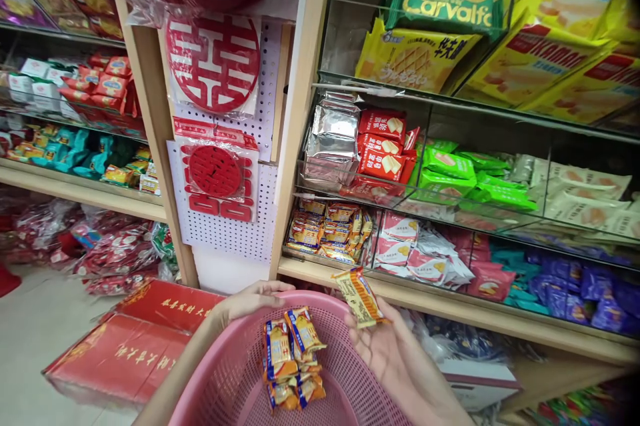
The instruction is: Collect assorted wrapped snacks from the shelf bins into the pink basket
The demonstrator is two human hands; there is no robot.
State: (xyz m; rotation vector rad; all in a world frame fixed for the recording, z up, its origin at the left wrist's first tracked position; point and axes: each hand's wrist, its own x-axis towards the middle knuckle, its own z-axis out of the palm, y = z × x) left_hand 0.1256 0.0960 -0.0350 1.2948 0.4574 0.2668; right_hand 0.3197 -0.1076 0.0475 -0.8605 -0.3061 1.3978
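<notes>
Watched 1 person working over a pink perforated plastic basket (227,356). Left hand (255,303) lay on the basket's far left rim, touching it; couldn't tell how firmly it gripped, underside hidden. Right hand (377,349), above the basket's right rim, had thumb and fingers closed on a small yellow-and-orange plastic-wrapped snack packet (359,297), tilted. Hands were apart.

Inside the basket: a pile of blue-and-gold wrapped snack packets (295,359), at least 4. Similar gold-and-blue packets (330,233) sat in a clear shelf bin beyond the basket.

Step in hand, my read: moving packets singly between bin and basket. Direction not readable from that instant. Next move called for a steady rim and a light pinch, so the wrapper didn't crush or slip.

Hard to see: the basket's near side was cut off, lower packets sat under upper ones, right forearm covered part of the basket's right side. Small print on the held packet wasn't legible. Couldn't tell what carried the basket's weight.
</notes>
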